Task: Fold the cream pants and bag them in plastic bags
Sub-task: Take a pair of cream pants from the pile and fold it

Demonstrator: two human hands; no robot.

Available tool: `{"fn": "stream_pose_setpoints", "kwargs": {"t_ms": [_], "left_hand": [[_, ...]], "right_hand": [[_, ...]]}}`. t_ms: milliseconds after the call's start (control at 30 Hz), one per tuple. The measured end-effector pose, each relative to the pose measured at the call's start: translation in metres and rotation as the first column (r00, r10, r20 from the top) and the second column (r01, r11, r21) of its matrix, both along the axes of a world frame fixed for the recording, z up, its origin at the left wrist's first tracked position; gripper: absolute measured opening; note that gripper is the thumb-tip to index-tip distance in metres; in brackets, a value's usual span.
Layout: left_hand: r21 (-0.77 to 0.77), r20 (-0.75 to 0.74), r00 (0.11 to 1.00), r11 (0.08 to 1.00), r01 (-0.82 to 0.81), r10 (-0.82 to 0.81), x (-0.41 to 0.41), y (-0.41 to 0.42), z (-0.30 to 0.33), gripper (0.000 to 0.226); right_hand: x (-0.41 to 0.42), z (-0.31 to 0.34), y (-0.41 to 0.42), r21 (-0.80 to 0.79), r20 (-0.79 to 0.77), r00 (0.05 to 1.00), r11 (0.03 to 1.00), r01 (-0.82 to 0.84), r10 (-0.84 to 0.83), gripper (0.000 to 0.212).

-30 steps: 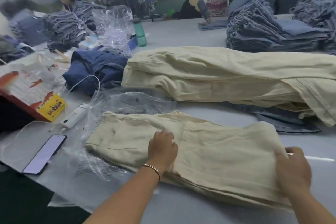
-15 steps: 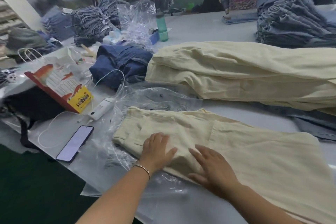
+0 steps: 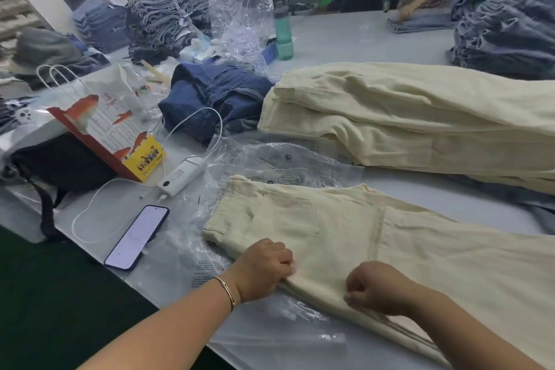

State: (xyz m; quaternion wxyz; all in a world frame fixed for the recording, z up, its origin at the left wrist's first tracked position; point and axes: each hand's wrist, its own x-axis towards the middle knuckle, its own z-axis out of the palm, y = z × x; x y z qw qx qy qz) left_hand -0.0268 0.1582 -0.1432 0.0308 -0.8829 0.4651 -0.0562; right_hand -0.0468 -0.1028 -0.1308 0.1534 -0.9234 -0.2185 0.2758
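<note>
Head view: the fingers of the left hand (image 3: 264, 269) are curled tight round the near edge of the cream pants (image 3: 375, 237), and the right hand (image 3: 377, 287) is balled beside it on the same edge, apparently pinching cloth, though its fingertips are tucked under and hard to read. Both grips sit on the edge closest to the person, likely so the folded bundle can be lifted or drawn as one piece without the layers slipping apart. The pants lie flat, waistband end beyond the left knuckles, legs running off past the right wrist. Under and around the left fingers spreads a clear plastic bag (image 3: 270, 165); the pants rest on top of it, not inside, so bagging is not yet done. Beyond the fingers waits a pile of cream pants (image 3: 420, 117), unbagged. Left of the left hand lie a phone (image 3: 136, 237) and a paper bag (image 3: 105, 126); what it holds is hidden.
</note>
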Motion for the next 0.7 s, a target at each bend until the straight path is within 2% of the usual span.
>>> {"fn": "stream_pose_setpoints", "kwargs": {"t_ms": [100, 167, 200, 233, 300, 333, 400, 500, 600, 700], "left_hand": [[-0.193, -0.111, 0.988, 0.973, -0.125, 0.105, 0.002, 0.009, 0.004, 0.008], [-0.289, -0.105, 0.954, 0.91, -0.298, 0.279, 0.01, 0.015, 0.01, 0.008], [-0.296, -0.111, 0.903, 0.853, -0.429, 0.415, 0.016, 0.019, 0.013, 0.012], [-0.25, -0.121, 0.809, 0.772, -0.585, 0.575, 0.024, 0.025, 0.016, 0.017], [-0.027, -0.13, 0.526, 0.527, -0.849, 0.841, 0.041, 0.041, 0.018, 0.035], [0.078, -0.156, 0.382, 0.397, -0.915, 0.911, 0.046, 0.049, 0.017, 0.047], [0.168, -0.263, 0.171, 0.219, -0.961, 0.95, 0.053, 0.064, 0.012, 0.074], [0.128, -0.436, 0.008, 0.071, -0.989, 0.9, 0.056, 0.08, 0.0, 0.101], [0.117, -0.565, -0.054, 0.015, -0.993, 0.823, 0.062, 0.091, -0.002, 0.096], [0.2, -0.603, -0.071, 0.064, -0.978, 0.794, 0.071, 0.099, 0.002, 0.089]], "right_hand": [[0.001, -0.013, 0.018, -0.113, 0.082, 0.996, 0.993, 0.026, -0.017, 0.039], [0.002, -0.018, 0.028, -0.156, 0.128, 0.991, 0.986, 0.058, -0.038, 0.042], [0.004, -0.021, 0.033, -0.177, 0.145, 0.988, 0.981, 0.079, -0.053, 0.042], [0.005, -0.022, 0.037, -0.195, 0.156, 0.986, 0.976, 0.093, -0.063, 0.042], [0.01, -0.022, 0.043, -0.214, 0.142, 0.986, 0.97, 0.115, -0.086, 0.039], [0.014, -0.022, 0.043, -0.22, 0.126, 0.987, 0.967, 0.125, -0.099, 0.038], [0.021, -0.02, 0.042, -0.229, 0.092, 0.988, 0.963, 0.141, -0.123, 0.039], [0.028, -0.022, 0.042, -0.218, 0.086, 0.984, 0.961, 0.171, -0.156, 0.047], [0.032, -0.023, 0.044, -0.24, 0.083, 0.98, 0.951, 0.195, -0.18, 0.049], [0.036, -0.022, 0.046, -0.252, 0.086, 0.975, 0.942, 0.222, -0.207, 0.053]]}}
